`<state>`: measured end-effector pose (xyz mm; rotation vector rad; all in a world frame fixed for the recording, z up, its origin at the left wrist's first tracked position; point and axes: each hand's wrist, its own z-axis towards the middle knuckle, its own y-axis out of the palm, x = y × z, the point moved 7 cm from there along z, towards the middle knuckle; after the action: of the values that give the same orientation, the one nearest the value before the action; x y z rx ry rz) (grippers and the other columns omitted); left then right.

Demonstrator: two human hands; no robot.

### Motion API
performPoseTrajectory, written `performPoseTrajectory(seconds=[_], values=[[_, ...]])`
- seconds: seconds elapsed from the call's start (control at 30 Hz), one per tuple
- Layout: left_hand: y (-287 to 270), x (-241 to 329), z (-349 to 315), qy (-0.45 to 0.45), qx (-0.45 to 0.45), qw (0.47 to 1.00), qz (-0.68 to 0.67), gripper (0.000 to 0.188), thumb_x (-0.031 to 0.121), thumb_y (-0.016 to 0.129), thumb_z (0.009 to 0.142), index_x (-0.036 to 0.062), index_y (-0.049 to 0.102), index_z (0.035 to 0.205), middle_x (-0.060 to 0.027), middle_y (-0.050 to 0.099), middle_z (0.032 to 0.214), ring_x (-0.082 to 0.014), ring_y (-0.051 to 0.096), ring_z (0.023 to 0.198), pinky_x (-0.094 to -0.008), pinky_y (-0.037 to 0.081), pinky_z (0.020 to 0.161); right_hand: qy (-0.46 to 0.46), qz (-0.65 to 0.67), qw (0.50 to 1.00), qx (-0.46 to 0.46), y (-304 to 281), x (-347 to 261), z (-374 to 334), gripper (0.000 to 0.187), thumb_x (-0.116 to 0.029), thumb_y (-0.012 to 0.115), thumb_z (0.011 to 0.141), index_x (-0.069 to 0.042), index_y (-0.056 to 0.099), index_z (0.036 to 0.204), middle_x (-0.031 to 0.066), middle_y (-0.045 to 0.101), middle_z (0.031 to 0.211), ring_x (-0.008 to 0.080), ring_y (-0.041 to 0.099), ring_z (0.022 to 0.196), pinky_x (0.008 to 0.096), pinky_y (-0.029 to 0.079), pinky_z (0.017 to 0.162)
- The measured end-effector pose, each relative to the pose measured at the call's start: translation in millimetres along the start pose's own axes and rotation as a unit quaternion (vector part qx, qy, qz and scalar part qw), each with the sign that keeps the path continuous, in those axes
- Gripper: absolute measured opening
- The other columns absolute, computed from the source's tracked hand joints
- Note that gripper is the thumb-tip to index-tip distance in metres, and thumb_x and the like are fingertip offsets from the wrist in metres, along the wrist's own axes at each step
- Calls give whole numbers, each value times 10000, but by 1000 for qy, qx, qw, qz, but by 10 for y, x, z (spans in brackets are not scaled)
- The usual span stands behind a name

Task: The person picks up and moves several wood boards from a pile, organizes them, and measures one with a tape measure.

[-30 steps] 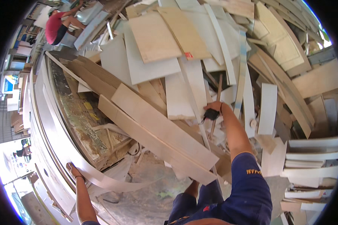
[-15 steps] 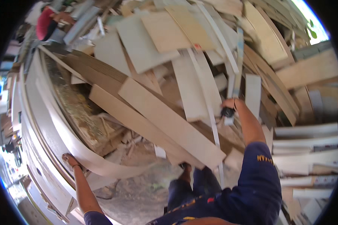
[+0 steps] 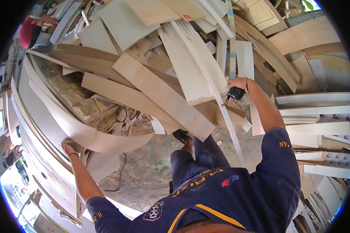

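Note:
My left hand [image 3: 69, 148] rests on a long pale panel [image 3: 46, 120] at the left, fingers apparently stretched along its surface and partly hidden. Beside it curves a long pale strip of board [image 3: 105, 141]. My right hand [image 3: 240, 84] is closed around a black tape measure [image 3: 235, 93] with a dark cord loop hanging from it. It is beside a wide white board [image 3: 194, 66] and a narrow white strip [image 3: 230, 134] that slants down toward my body. Two long beige boards [image 3: 163, 97] lie across the middle, ending near my legs.
Loose offcuts and sheets [image 3: 132, 23] are heaped ahead. White boards [image 3: 315, 110] lie stacked at the right. My shoe [image 3: 181, 136] is on the dusty floor [image 3: 144, 174], near the beige boards' ends. Another person in red [image 3: 27, 33] is at the far upper left.
The view has tilted downward, showing more of my shirt and legs. Both hands and the boards appear higher in the picture. My left hand stays on the panel; my right keeps the tape measure.

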<state>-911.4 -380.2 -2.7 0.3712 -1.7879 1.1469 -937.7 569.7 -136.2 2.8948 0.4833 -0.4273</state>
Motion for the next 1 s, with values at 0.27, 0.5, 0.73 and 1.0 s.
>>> performPoseTrajectory(seconds=[0.27,0.5,0.73,1.0], values=[[1001,1369,-2375,269,18,948,171,474,324,450,844,-34,395,1150,-193,419,1165,-316,401,1084,-405,303,931,-54,-129,990,-1,-55,785,330,472,-187,528,781,-96,324,1197,153,552,868,248,606,617,365,525,528],[1815,988,-4597,282,-272,920,2,416,220,482,847,-30,391,1167,-164,411,1201,-279,382,1125,-375,278,952,-50,82,995,-39,920,719,-528,498,-160,483,799,-127,299,1260,78,552,839,153,555,559,284,473,521],[3274,102,-5519,-459,-590,640,-177,419,295,540,804,21,430,1101,-114,488,1073,-238,478,994,-373,399,831,-63,33,996,-45,1163,1361,-749,381,-213,502,805,-57,397,1136,98,547,806,198,604,589,309,505,484],[3521,-137,-5607,-247,-548,788,-135,331,171,549,780,-12,464,1043,-130,569,899,-245,570,748,-382,470,680,-103,-258,961,-3,1496,1816,-1177,492,-472,471,791,-14,505,968,69,615,754,150,595,672,255,468,620]])
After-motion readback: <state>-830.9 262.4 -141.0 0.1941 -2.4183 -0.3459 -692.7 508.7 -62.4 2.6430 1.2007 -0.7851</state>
